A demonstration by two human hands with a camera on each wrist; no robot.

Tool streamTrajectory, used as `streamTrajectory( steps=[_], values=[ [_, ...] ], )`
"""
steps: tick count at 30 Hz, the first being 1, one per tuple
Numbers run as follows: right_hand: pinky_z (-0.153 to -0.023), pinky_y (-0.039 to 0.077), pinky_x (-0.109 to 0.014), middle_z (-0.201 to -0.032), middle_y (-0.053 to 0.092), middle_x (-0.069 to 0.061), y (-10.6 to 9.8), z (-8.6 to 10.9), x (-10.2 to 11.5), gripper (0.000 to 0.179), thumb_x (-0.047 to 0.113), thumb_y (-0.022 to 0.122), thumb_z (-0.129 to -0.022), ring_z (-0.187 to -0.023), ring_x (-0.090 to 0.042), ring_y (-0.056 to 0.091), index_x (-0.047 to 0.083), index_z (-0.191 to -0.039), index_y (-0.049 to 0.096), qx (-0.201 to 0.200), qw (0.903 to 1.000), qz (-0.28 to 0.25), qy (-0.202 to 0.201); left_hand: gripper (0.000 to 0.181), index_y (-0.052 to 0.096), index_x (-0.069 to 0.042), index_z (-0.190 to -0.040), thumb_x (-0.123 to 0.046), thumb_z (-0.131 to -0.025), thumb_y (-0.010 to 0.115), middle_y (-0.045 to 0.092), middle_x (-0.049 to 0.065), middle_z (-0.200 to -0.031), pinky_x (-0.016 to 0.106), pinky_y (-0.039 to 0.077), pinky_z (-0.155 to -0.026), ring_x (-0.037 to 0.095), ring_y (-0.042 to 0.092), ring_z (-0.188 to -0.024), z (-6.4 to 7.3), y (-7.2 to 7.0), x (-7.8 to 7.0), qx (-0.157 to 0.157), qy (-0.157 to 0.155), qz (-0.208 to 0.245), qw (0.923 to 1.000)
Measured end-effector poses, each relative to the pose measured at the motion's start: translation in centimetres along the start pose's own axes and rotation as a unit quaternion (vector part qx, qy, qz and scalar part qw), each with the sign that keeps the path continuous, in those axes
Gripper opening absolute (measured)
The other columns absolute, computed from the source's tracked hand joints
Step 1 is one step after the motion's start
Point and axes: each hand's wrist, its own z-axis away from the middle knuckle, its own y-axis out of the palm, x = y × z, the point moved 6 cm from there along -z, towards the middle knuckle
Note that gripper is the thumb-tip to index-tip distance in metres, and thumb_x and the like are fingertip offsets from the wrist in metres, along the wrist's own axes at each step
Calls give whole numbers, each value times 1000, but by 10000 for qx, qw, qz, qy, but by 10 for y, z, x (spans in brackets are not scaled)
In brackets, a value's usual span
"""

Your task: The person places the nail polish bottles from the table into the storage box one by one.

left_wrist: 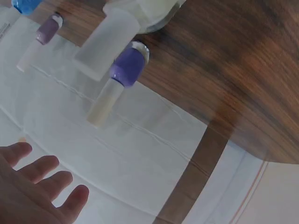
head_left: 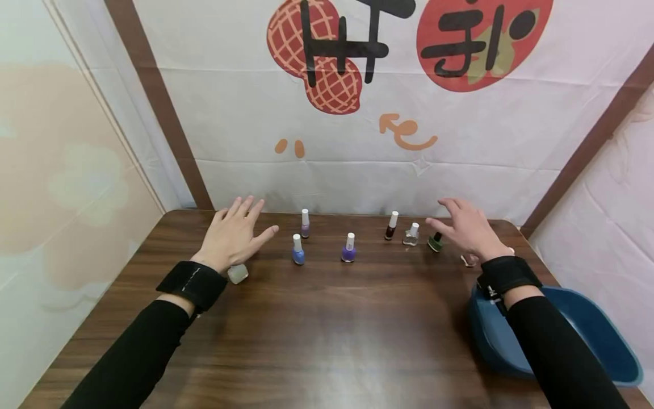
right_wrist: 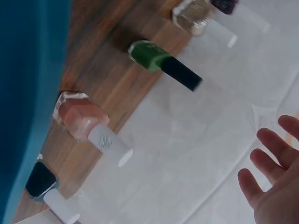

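Note:
My left hand (head_left: 232, 236) hovers over the table's left side, fingers straight and spread, holding nothing. A pale nail polish bottle (head_left: 237, 274) stands partly hidden under its wrist. To its right are a lilac bottle (head_left: 305, 229), a blue bottle (head_left: 298, 257) and a violet bottle (head_left: 348, 253), all white-capped. Over the right side, my right hand (head_left: 470, 230) is also extended and holds nothing. Near it stand a dark red bottle (head_left: 390, 232), a clear bottle (head_left: 410, 237) and a black-capped green bottle (head_left: 435, 243). The right wrist view shows a pink bottle (right_wrist: 83, 116) and a blackish bottle (right_wrist: 41, 181).
A blue plastic basin (head_left: 592, 324) sits at the right edge of the brown wood-grain table (head_left: 327, 329), below my right forearm. A white printed cloth (head_left: 230, 119) hangs behind the table, with more fabric at both sides.

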Motion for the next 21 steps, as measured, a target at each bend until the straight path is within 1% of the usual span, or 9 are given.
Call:
streamTrajectory(
  steps=[3,5,8,10,12,16,19,20,21],
  values=[
    [-102,26,-66,-140,45,-27,-17,8,-5,62,43,54,-97,-132,-45,36,-1,-140,43,-256,9996,-45,59,84,25,-7,-152,-69,-95,25,23,20,-158,61,21,-112,41,18,-146,0,-4,-5,-166,93,74,9998],
    [-102,28,-66,-138,47,-28,-26,16,-10,58,38,55,-97,-130,-45,38,-2,-138,46,-388,9992,-65,105,80,29,-5,-151,-64,-97,26,27,22,-156,61,24,-110,41,21,-145,2,-7,-10,-336,160,147,9992],
    [-102,30,-64,-136,49,-29,-39,27,-17,54,34,55,-98,-128,-46,40,-3,-136,48,-533,9982,-204,175,69,36,-2,-146,-54,-101,31,35,24,-151,62,29,-107,43,29,-141,8,-15,-19,-759,216,314,9964],
    [-101,32,-62,-135,50,-30,-48,37,-25,52,33,54,-98,-127,-47,41,-4,-135,49,-606,9970,-395,273,62,42,-2,-142,-49,-102,35,40,23,-147,61,32,-104,42,34,-138,11,-21,-29,-1053,291,429,9931],
    [-99,36,-61,-134,51,-31,-56,49,-34,52,34,53,-99,-125,-47,44,-5,-133,50,-602,9951,-653,433,57,46,-1,-139,-45,-102,38,45,22,-144,60,34,-103,41,38,-135,12,-28,-42,-1282,440,504,9895],
    [-92,43,-54,-132,52,-30,-67,77,-57,57,40,49,-99,-119,-43,49,-5,-134,48,-241,9865,-1279,996,50,52,-1,-132,-39,-100,45,52,20,-137,58,40,-98,39,46,-129,14,-35,-75,-1569,918,548,9818],
    [-90,43,-50,-133,50,-31,-72,96,-75,59,42,46,-101,-119,-42,49,-6,-136,46,66,9804,-1499,1276,48,55,-1,-128,-38,-99,48,54,19,-134,55,44,-95,37,50,-125,14,-37,-100,-1675,1237,608,9762],
    [-90,43,-47,-132,51,-31,-74,103,-81,58,41,45,-101,-119,-42,49,-6,-136,46,101,9802,-1465,1331,47,55,-1,-128,-38,-99,48,55,19,-133,54,44,-95,37,52,-124,14,-37,-109,-1697,1312,650,9746],
    [-89,44,-43,-133,50,-31,-77,110,-88,58,40,46,-101,-117,-37,51,-6,-136,46,131,9800,-1438,1368,47,56,-1,-127,-37,-98,49,56,19,-132,53,45,-95,36,53,-123,13,-35,-118,-1697,1367,715,9733]
  ],
)
